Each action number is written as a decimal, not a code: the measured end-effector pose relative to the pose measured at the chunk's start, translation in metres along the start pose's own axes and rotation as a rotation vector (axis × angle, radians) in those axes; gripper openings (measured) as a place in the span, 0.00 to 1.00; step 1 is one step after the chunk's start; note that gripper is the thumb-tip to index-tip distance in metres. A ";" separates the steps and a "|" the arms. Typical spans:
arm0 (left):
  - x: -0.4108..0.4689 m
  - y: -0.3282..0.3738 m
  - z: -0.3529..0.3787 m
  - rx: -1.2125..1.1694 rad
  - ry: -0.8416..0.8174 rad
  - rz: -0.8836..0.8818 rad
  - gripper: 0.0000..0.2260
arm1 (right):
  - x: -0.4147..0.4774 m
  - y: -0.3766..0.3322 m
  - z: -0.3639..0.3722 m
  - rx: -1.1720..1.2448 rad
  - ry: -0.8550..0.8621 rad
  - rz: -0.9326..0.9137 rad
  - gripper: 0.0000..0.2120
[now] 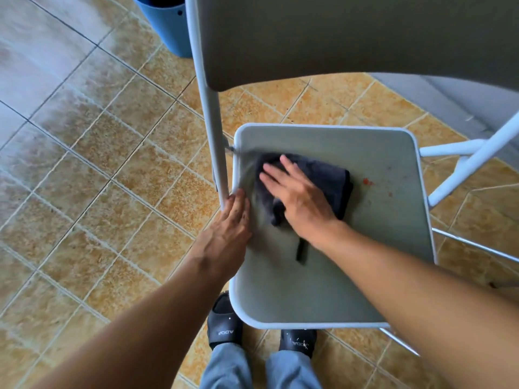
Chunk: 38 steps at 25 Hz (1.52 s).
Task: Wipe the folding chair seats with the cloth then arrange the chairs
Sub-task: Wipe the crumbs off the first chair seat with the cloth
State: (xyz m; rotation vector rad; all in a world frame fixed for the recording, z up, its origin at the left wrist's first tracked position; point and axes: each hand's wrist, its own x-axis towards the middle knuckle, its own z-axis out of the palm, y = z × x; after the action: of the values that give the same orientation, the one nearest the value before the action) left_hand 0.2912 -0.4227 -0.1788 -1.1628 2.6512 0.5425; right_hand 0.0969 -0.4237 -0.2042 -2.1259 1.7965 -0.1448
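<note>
A white folding chair stands open in front of me, its grey seat (373,248) seen from above and its backrest (351,35) filling the top of the view. A dark folded cloth (328,178) lies on the left half of the seat. My right hand (297,195) presses flat on the cloth, fingers spread. My left hand (233,217) grips the seat's left edge beside the upright frame tube (213,130). Small reddish spots (366,181) mark the seat to the right of the cloth.
A blue bin (165,23) stands on the tiled floor (98,164) at the top left, behind the chair. The chair's white legs (463,169) and a crossbar reach out to the right. My feet in black slippers (224,324) are just below the seat's front edge.
</note>
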 end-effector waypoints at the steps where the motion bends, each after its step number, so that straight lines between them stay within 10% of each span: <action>1: 0.000 0.000 0.003 -0.044 -0.016 -0.015 0.33 | 0.024 0.005 -0.005 -0.009 0.001 0.048 0.28; 7: 0.004 0.007 -0.005 -0.103 -0.021 -0.059 0.28 | 0.051 0.004 -0.007 0.004 0.032 0.166 0.30; 13: 0.010 0.015 -0.015 -0.056 -0.147 -0.108 0.27 | -0.108 -0.032 0.005 0.061 0.032 -0.011 0.28; 18: 0.018 0.014 -0.008 -0.165 -0.152 -0.182 0.26 | -0.063 0.038 -0.013 -0.085 -0.031 -0.175 0.22; 25: 0.018 0.023 -0.021 -0.104 -0.200 -0.164 0.33 | 0.030 0.065 -0.037 -0.019 0.013 0.249 0.30; 38: 0.035 0.062 0.015 -0.197 -0.069 -0.104 0.30 | -0.177 0.046 0.001 -0.059 0.090 -0.266 0.18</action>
State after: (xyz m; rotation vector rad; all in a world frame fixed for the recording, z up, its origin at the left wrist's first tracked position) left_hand 0.2223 -0.4015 -0.1880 -1.3012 2.5078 0.8244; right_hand 0.0208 -0.2576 -0.1938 -2.4297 1.5742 -0.2612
